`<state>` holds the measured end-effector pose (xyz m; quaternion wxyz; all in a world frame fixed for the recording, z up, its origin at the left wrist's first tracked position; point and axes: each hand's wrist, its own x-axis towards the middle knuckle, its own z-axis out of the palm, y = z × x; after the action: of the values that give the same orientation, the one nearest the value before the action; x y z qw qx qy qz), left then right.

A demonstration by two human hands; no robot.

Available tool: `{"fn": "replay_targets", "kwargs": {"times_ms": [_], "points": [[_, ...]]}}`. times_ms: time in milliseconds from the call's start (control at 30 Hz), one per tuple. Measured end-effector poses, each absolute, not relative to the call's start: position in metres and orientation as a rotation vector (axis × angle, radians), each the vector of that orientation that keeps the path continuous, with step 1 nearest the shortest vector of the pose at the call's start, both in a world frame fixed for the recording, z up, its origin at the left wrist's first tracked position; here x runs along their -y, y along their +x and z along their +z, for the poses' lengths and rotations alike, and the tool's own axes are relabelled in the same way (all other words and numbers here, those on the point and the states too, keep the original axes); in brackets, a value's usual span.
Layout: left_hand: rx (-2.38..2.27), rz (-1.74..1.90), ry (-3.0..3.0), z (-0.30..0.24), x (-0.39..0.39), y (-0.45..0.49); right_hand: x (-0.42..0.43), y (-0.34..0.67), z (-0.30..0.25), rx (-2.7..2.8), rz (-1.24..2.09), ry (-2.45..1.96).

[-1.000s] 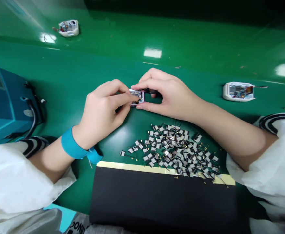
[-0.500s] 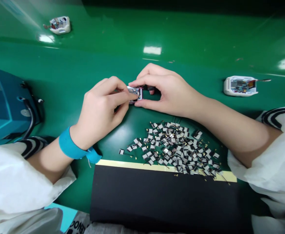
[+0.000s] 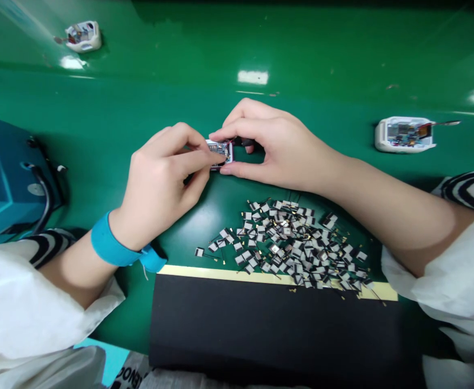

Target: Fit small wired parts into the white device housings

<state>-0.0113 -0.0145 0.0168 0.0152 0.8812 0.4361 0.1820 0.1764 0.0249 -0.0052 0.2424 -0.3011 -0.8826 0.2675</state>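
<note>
Alright, we're looking down on a broad green counter, with a blue machine at the left edge and a black mat along the near side, its top edge lined with cream tape. A white device housing sits out to the right, a second white housing lies far up on the left, and a loose heap of small silver-and-black patches trailing fine wires sits just above the mat. Center stage, the left hand, with a blue wrist strap, and the right hand close in on a tiny circuit module in a pinkish frame. The left fingers pinch from one end, the right fingers from the other. It looks light, stiff, yet fragile and easy to fumble, so the frame edges are the place to grip, away from the exposed components.
</note>
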Motion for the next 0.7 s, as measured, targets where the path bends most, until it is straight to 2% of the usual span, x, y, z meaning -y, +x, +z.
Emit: {"fn": "replay_targets", "kwargs": {"times_ms": [700], "points": [[-1.351, 0.588, 2.767, 0.0161, 0.0148, -0.0113, -0.026, 0.1768, -0.0059, 2.416, 0.733, -0.821]]}}
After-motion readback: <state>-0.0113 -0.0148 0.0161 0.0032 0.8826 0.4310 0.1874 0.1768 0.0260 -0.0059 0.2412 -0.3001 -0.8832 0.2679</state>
